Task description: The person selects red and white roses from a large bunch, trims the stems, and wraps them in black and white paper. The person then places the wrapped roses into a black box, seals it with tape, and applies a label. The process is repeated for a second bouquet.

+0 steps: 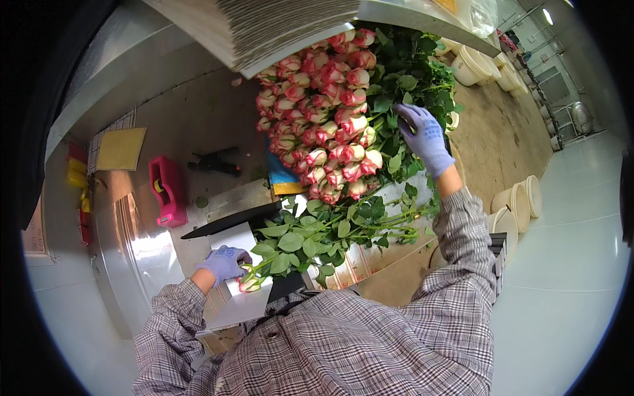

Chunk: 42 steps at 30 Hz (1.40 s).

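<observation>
Purple work gloves cover both my hands. My left hand [228,266] is at the heads of a few pink-edged white roses [250,283] that lie on a white sheet [242,309], its fingers curled at the blooms; whether they grip one is hidden. The leafy stems [317,237] of these roses run to the right across the bench. My right hand [423,136] reaches to the leaves and stems beside a large heap of pink-and-white roses [327,114], fingers bent and spread from the thumb. Leaves partly hide its fingertips, so a hold on a stem cannot be made out.
A pink tape dispenser [168,193], a black tool [215,162] and a yellow pad [121,149] lie at the left. A stack of cardboard sheets [292,29] overhangs the rose heap. Cream buckets [470,65] stand on the floor at the right, beyond the bench.
</observation>
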Motion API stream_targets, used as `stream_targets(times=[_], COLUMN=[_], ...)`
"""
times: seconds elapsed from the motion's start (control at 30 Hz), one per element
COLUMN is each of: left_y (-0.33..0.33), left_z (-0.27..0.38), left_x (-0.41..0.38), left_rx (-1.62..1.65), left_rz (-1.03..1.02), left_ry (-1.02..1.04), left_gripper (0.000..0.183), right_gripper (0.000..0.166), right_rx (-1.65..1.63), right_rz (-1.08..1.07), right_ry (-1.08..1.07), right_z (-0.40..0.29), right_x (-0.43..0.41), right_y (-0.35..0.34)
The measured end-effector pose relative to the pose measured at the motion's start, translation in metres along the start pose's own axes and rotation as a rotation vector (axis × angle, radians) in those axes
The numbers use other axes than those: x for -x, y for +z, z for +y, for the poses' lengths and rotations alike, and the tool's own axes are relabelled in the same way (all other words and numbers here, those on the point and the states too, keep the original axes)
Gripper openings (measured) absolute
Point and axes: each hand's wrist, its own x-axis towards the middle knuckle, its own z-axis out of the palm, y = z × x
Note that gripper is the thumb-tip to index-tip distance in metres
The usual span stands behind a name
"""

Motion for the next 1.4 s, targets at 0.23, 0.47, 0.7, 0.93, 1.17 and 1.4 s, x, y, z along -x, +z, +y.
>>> stream_targets(times=[0.23,0.47,0.7,0.93,1.17,1.4], left_y=[0.003,0.003,0.002,-0.001,0.003,0.009], left_z=[-0.005,-0.013,-0.008,-0.004,-0.011,-0.019], left_x=[-0.002,-0.004,0.001,0.003,0.0,-0.002], left_rx=[0.113,0.256,0.28,0.262,0.331,0.358], left_rz=[0.001,-0.071,-0.068,-0.079,-0.068,-0.021], left_ry=[-0.016,-0.069,-0.084,-0.121,-0.123,-0.051], left_gripper=[0.03,0.036,0.038,0.039,0.04,0.036], right_gripper=[0.047,0.031,0.043,0.046,0.047,0.039], right_rx=[0.368,0.475,0.109,-0.009,0.447,0.545], right_rz=[-0.233,-0.377,0.127,-0.127,-0.213,0.239], right_ry=[-0.43,-0.517,-0.521,-0.197,-0.272,-0.24], right_z=[0.041,0.036,0.043,0.051,0.024,0.032], right_x=[-0.039,-0.034,-0.059,-0.069,-0.083,-0.039], right_y=[0.058,0.025,-0.024,0.012,-0.039,-0.149])
